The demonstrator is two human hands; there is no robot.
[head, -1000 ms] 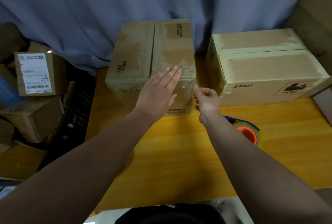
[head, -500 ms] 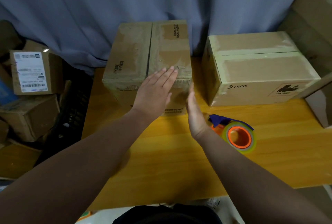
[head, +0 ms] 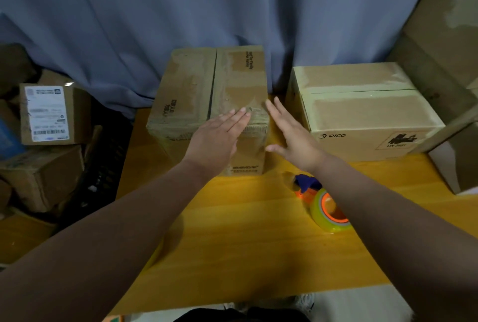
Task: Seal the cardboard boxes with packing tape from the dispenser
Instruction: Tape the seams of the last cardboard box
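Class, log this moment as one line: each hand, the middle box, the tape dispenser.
left hand: flat on brown box top | right hand: open, by box's right corner | tape dispenser: on table, unheld

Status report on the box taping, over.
Left hand flat on the brown box, near top edge. Right hand open beside it, holding nothing. Tape dispenser idle on table.

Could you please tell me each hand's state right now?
Left hand: open, flat on the worn brown cardboard box.
Right hand: open, holding nothing.
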